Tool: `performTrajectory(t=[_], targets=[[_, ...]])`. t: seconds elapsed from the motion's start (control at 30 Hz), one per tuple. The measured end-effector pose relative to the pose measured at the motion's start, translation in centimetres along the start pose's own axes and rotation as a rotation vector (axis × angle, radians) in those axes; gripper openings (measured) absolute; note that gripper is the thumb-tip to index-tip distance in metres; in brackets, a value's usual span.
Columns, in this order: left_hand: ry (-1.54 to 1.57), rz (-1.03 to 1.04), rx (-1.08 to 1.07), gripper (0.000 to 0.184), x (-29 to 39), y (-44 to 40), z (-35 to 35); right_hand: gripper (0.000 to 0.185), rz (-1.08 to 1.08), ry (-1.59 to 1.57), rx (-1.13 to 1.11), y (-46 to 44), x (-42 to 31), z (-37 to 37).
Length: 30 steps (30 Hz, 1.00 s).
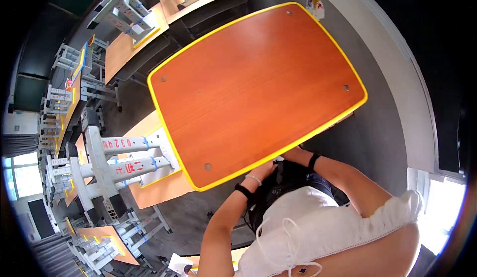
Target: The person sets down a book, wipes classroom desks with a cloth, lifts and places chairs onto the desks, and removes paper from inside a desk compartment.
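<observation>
A reddish-brown board (pixel 258 93) with a yellow edge and a metal disc near each corner fills the middle of the view. Below its near edge, my left hand (pixel 263 170) is partly visible, with a beaded bracelet and a black band on the wrist. To the right of it, my right hand (pixel 295 155) is mostly covered by the board's edge, a black band round that wrist. Something small and white shows between the hands, too small to name. What the fingers of either hand hold or touch is hidden.
Upturned stools or desks with white legs (pixel 134 167) rest on a light wooden desk (pixel 174 185) at the left. More desks (pixel 134 48) stand at the upper left. A pale wall (pixel 397 43) curves along the right. A white paper (pixel 179 263) lies at the bottom.
</observation>
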<state>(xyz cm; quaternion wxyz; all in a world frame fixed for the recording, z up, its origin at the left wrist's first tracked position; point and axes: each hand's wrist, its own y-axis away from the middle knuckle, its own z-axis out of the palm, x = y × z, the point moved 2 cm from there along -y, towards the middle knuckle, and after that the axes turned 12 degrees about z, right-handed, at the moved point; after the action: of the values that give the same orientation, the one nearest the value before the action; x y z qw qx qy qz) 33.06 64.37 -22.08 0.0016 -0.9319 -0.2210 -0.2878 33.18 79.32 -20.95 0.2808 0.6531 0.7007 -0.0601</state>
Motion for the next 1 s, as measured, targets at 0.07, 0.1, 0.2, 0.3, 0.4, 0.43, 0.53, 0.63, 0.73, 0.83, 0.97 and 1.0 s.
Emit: performTrajectory(t=[0.07, 0.1, 0.2, 0.3, 0.4, 0.43, 0.53, 0.63, 0.73, 0.83, 0.97, 1.0], targets=[[-0.004, -0.082, 0.032, 0.058, -0.2, -1.2, -0.1, 0.042, 0.316, -0.376, -0.160, -0.5, -0.7, -4.2], [-0.034, -0.105, 0.091, 0.055, -0.4, -1.6, -0.3, 0.041, 0.366, -0.415, -0.111, -0.8, -0.1, -5.1], [-0.054, -0.157, 0.239, 0.047, -1.5, -2.4, -0.6, 0.038, 0.408, -0.376, 0.163, -1.7, 2.3, -4.1], [-0.042, -0.170, 0.372, 0.040, -1.4, -2.7, 0.3, 0.036, 0.436, -0.301, 0.302, -1.9, 3.1, -1.3], [-0.024, -0.146, 0.520, 0.033, 0.4, -2.4, 1.7, 0.033, 0.428, -0.262, 0.286, -1.1, 2.2, 1.2], [-0.026, -0.133, 0.546, 0.031, 1.1, -2.0, 2.3, 0.033, 0.417, -0.256, 0.260, -0.6, 1.7, 1.6], [-0.071, -0.082, 0.482, 0.026, 1.6, -0.4, 3.7, 0.031, 0.329, -0.182, 0.154, 0.2, 0.3, 3.0], [-0.118, 0.106, 0.351, 0.024, 1.2, 3.0, 1.9, 0.023, 0.118, -0.024, -0.053, 2.0, -1.1, 4.0], [0.122, 0.003, 0.026, 0.030, 1.5, 5.7, -1.3, 0.026, -0.169, -0.253, -0.281, 2.6, -2.9, 5.3], [0.258, -0.191, -0.172, 0.029, 0.8, 8.7, -3.2, 0.027, -0.083, -0.237, -0.538, 3.0, -8.1, 2.2], [0.206, -0.336, 0.051, 0.026, 0.8, 14.2, -11.0, 0.033, -0.207, -0.373, -0.392, 1.4, -11.9, 0.6], [0.102, -0.364, 0.129, 0.029, 0.7, 15.1, -13.3, 0.034, -0.223, -0.433, -0.325, 1.0, -12.7, -0.2]])
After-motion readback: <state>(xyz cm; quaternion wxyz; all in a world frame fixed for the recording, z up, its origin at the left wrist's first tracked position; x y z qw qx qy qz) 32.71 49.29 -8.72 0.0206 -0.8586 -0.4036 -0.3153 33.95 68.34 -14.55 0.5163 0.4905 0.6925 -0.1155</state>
